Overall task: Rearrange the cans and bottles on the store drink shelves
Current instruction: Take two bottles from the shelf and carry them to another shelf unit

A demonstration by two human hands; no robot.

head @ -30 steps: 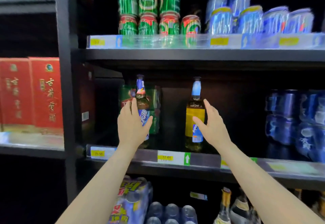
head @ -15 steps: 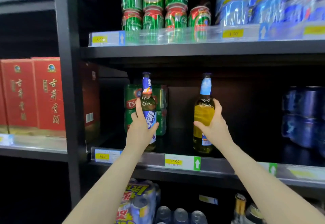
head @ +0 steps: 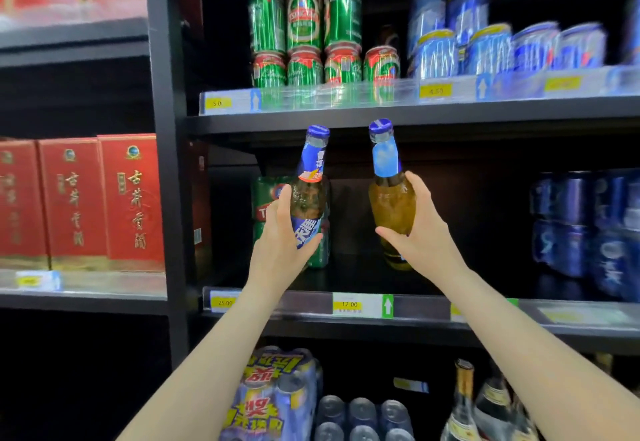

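Below the hands, nearest the camera: a shrink-wrapped can pack (head: pixel 273 402) and a clear bottle with a gold cap (head: pixel 462 406) are sitting on the bottom level, untouched.
Shelf edge: the middle shelf (head: pixel 304 303) is carrying yellow price tags along its lip; both forearms are crossing above it.
Left hand: the left hand (head: pixel 282 245) is wrapping thumb and fingers round the body of the dark bottle (head: pixel 310 191), holding it firmly; its neck is leaning to the right.
Right hand: the right hand (head: pixel 420 232) is gripping the amber bottle (head: pixel 391 198) round its shoulder, fingers curled over the glass; this neck is leaning to the left.
Where the bottles are: both are sitting in front of the middle bay with their blue caps reaching up to the underside of the upper shelf (head: pixel 415 116); their bases are hidden behind the hands, so whether they are clear of the shelf board I cannot tell.
Behind them: a green multipack (head: pixel 265 205) is standing just behind the dark bottle, and blue can packs (head: pixel 581 226) are standing well to the right.
Farthest: green cans (head: pixel 304 32) and blue cans (head: pixel 485 38) are standing stacked on the upper shelf.
Step in hand: judging by the tilt, both bottles are being moved at once, probably drawn out or swapped.
Next move: it is calling for keeping the caps from knocking the upper shelf, then standing each bottle upright in its chosen spot.
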